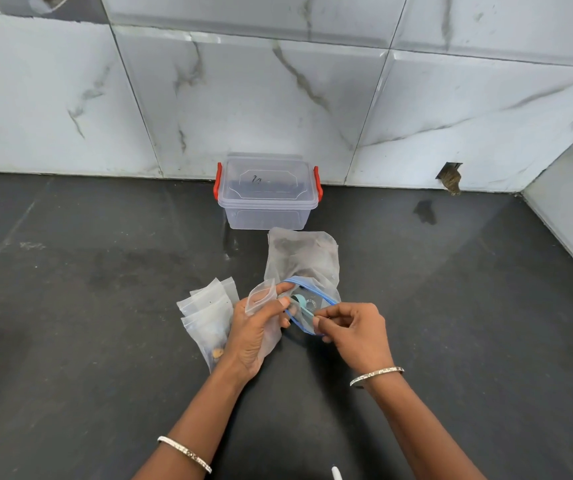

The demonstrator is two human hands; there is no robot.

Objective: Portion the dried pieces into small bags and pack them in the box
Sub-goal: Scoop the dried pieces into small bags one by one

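A clear plastic box (pixel 267 199) with red latches stands lidded against the wall. In front of it lies a large zip bag (pixel 304 259) with a blue rim, dried pieces dim inside. My left hand (pixel 255 332) grips an open small clear bag (pixel 261 298) and touches the large bag's near rim. My right hand (pixel 354 329) pinches the blue rim of the large bag's mouth at its right side. A few small bags (pixel 207 313) lie stacked left of my left hand, one with brown pieces at its bottom.
All of this sits on a dark counter (pixel 105 306) backed by marble-look wall tiles (pixel 243 98). A side wall rises at the right. A small hole in the wall (pixel 450 178) shows at the back right. A white tip (pixel 336 473) pokes in at the bottom edge.
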